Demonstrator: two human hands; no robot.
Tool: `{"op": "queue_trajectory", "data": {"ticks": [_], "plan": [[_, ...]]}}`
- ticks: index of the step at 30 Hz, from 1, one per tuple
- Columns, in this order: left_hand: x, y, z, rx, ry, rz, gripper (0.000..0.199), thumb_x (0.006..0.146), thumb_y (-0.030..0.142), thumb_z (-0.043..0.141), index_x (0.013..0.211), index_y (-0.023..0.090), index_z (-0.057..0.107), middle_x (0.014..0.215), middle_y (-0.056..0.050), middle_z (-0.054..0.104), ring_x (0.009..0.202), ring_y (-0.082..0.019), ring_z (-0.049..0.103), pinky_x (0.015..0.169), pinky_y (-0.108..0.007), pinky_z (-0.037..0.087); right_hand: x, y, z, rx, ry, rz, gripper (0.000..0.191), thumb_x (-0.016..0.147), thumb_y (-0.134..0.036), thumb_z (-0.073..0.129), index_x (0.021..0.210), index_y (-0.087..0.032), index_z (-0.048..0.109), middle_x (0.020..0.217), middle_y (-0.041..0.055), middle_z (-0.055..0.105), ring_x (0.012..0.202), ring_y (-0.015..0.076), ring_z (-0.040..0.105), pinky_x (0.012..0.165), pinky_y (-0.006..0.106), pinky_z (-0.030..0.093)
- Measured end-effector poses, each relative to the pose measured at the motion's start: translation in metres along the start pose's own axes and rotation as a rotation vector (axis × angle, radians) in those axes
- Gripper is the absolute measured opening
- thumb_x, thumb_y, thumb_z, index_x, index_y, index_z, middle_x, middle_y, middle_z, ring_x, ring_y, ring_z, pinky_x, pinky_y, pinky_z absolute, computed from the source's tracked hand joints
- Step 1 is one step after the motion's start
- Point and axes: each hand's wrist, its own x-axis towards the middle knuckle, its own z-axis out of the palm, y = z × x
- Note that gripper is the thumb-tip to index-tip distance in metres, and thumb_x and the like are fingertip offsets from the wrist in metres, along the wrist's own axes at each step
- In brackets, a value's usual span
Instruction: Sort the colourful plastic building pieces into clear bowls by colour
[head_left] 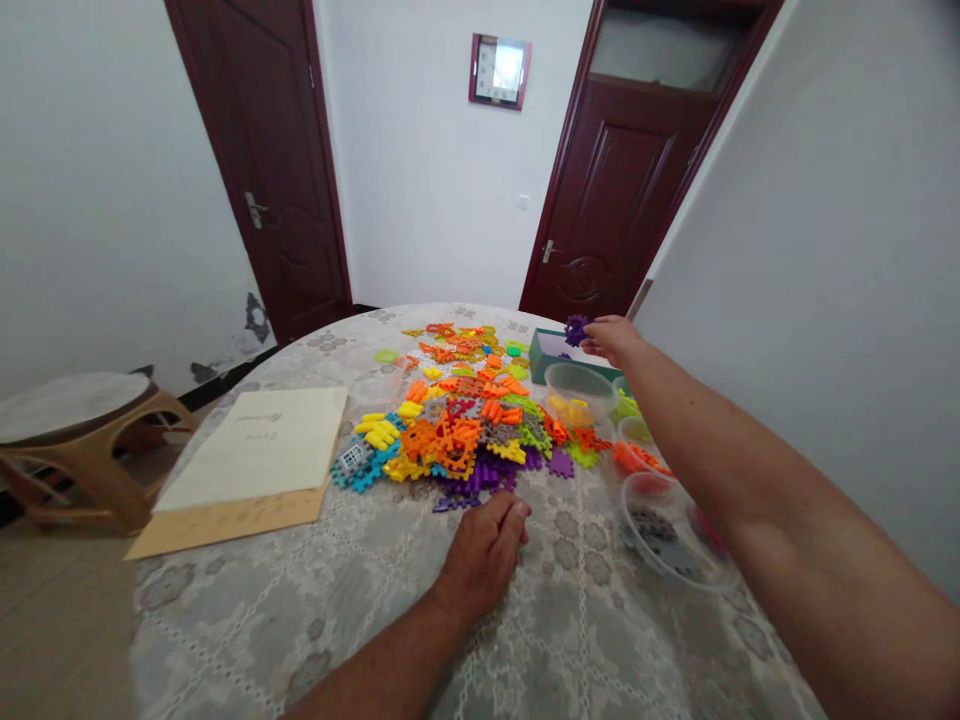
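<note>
Purple spiky plastic piece (576,330) was pinched in the fingers of the right hand (612,340), way out past the far right side of a big heap of colourful plastic pieces (465,425) and just above a teal-green box (559,352). The heap ran long, stretching from near the person toward the doors. Left hand (484,555) was the closer one to it, curled on the tabletop (225,620) right by the heap's near edge, though I couldn't tell if it held anything. A clear plastic tub (679,530) sat just below the right forearm (720,450).
</note>
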Motion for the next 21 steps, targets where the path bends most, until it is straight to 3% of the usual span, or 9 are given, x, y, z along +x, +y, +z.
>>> {"op": "queue_trajectory", "data": {"ticks": [5, 10, 13, 17, 21], "plan": [[0.001, -0.001, 0.001, 0.014, -0.007, 0.004, 0.037, 0.104, 0.045, 0.042, 0.087, 0.022, 0.066, 0.07, -0.001, 0.065, 0.063, -0.017, 0.061, 0.064, -0.028, 0.042, -0.005, 0.009, 0.015, -0.049, 0.022, -0.046, 0.026, 0.091, -0.014, 0.063, 0.117, -0.013, 0.06, 0.081, 0.0058, 0.065, 0.062, 0.0132, 0.064, 0.058, 0.026, 0.056], [0.0, 0.001, 0.001, 0.052, -0.006, 0.043, 0.036, 0.105, 0.042, 0.041, 0.084, 0.022, 0.063, 0.072, -0.001, 0.065, 0.066, -0.017, 0.062, 0.066, -0.028, 0.042, -0.048, 0.018, 0.037, -0.258, -0.243, -0.155, 0.01, 0.087, -0.014, 0.07, 0.096, -0.014, 0.072, 0.077, 0.0074, 0.07, 0.071, 0.0186, 0.067, 0.065, 0.028, 0.056], [-0.003, 0.001, 0.003, 0.141, 0.031, 0.143, 0.032, 0.105, 0.037, 0.042, 0.085, 0.022, 0.063, 0.075, -0.003, 0.066, 0.071, -0.018, 0.063, 0.07, -0.03, 0.044, -0.079, 0.024, 0.056, -0.428, -0.397, -0.25, 0.003, 0.083, -0.017, 0.076, 0.08, -0.016, 0.074, 0.079, 0.0074, 0.074, 0.083, 0.0232, 0.069, 0.079, 0.031, 0.055], [-0.006, -0.002, 0.004, 0.326, 0.201, 0.446, 0.016, 0.101, 0.024, 0.05, 0.106, 0.021, 0.065, 0.096, -0.008, 0.071, 0.091, -0.023, 0.066, 0.086, -0.035, 0.051, -0.11, 0.036, 0.082, -0.599, -0.464, -0.354, 0.021, 0.094, -0.034, 0.068, 0.097, -0.015, 0.078, 0.111, 0.0139, 0.078, 0.112, 0.029, 0.068, 0.098, 0.032, 0.048], [-0.006, 0.001, -0.003, 0.539, 0.471, 0.629, 0.035, 0.095, 0.019, 0.059, 0.13, 0.018, 0.059, 0.123, -0.015, 0.066, 0.122, -0.03, 0.059, 0.111, -0.051, 0.046, -0.126, 0.051, 0.095, -0.741, -0.454, -0.357, 0.048, 0.103, -0.053, 0.051, 0.123, -0.015, 0.073, 0.129, 0.0172, 0.072, 0.127, 0.0307, 0.062, 0.104, 0.033, 0.043]]}}
